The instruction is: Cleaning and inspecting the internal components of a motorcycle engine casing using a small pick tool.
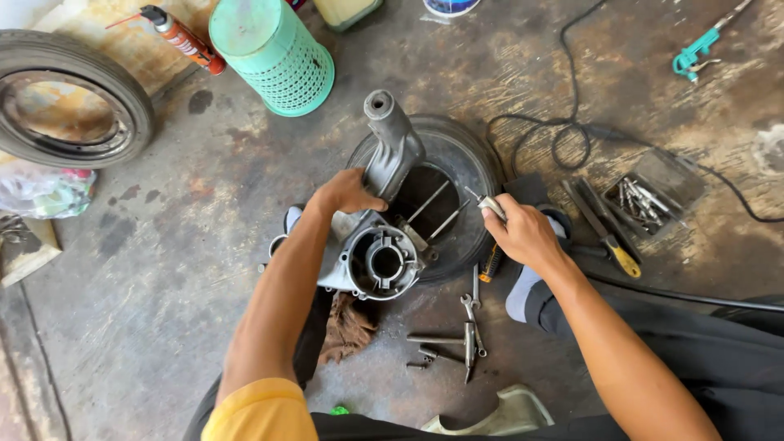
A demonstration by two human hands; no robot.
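- While resting on one black tire [469,163] laid flat on the concrete floor [188,245], one grey metal engine casing [384,245] is sitting at the centre of the view, its round bore facing up and its long arm pointing away from the person.
- Two thin studs [437,211] are projecting from the casing over the tire's hollow.
- One left hand [347,194] is gripping the casing's arm, fingers wrapped around the metal.
- One right hand [523,233] is closing around one slim metal tool [487,204], whose tip is pointing toward the studs without visibly touching them.
- One brown rag [349,327] is lying just beside the casing, on the near side.
- Several loose wrenches and bolts [457,339] are lying together on the floor near the rag; the exact count cannot be told.
- One yellow-handled tool [608,237] is lying to the right, beside one small tray of sockets and bits [649,196].
- One black cable [572,131] is coiling behind the tire.
- One green mesh basket [273,53] is standing upside down farther off, with one orange spray can [184,37] lying beside it.
- One second tire [69,98] is lying at the far left, well apart from the work.
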